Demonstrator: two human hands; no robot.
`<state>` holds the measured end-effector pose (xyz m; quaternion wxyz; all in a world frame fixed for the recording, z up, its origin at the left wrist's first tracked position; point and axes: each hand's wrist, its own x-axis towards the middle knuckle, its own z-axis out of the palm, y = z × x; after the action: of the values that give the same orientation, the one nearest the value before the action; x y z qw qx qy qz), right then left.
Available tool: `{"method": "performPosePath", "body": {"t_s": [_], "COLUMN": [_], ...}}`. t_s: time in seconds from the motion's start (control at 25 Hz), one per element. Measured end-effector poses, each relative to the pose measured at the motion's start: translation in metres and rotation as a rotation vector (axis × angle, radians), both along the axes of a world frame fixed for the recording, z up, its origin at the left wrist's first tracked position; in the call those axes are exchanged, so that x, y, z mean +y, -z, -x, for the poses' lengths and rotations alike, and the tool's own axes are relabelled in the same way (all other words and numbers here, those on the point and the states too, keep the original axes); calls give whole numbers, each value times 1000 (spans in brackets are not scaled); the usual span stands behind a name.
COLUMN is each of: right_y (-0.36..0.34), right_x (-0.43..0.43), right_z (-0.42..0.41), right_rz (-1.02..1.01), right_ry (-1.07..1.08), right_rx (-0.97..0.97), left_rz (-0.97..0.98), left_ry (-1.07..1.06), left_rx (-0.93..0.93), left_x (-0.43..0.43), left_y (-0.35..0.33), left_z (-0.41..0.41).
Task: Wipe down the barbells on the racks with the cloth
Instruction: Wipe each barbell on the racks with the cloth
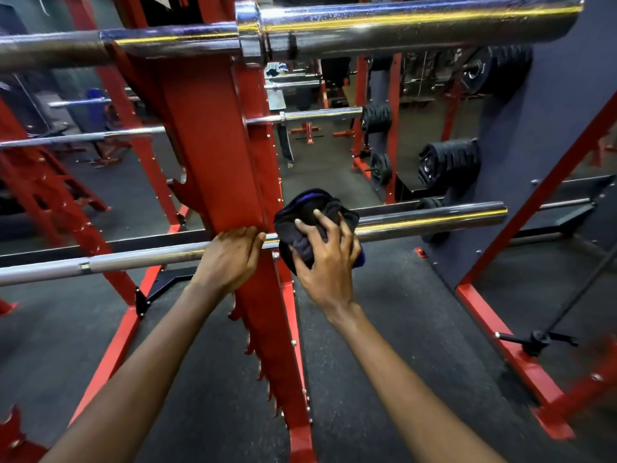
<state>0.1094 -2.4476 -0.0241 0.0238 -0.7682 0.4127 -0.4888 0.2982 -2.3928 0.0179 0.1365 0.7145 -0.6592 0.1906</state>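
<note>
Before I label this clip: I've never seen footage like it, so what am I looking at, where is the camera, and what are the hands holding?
It is one view from a camera worn on a person's head, looking down at their bare arms in a gym. The right hand grips a dark cloth against the lower barbell, which rests on a red rack. The left hand holds the same bar by the upright. An upper barbell sits above; weight plates sit behind.

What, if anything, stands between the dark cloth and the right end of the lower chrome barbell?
Nothing visible. The right hand grips the dark bunched cloth against the lower chrome barbell, whose sleeve runs bare to its end.
</note>
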Motion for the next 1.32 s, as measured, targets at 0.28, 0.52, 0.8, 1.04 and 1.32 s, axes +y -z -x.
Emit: {"method": "performPosePath", "body": {"t_s": [0.28, 0.52, 0.8, 1.04, 1.32], "right_y": [-5, 17, 7, -16, -10], "right_x": [5, 13, 41, 5, 41], "right_z": [-25, -22, -61, -36, -41], "right_rz": [-59, -41, -411, -952, -853], "right_ry": [98, 110, 75, -281, -118], "right_rx": [-129, -196, -1322, -1918, -1641], "left_rz": [-226, -176, -156, -99, -31], "left_ry": [-83, -18, 30, 65, 14], "left_rx": [-22, -73, -37, -47, 66], "left_x": [-17, -23, -16, -11, -1], "left_y": [-22, -11, -20, -19, -19], "left_z": [-3, -14, -7, -9, -21]}}
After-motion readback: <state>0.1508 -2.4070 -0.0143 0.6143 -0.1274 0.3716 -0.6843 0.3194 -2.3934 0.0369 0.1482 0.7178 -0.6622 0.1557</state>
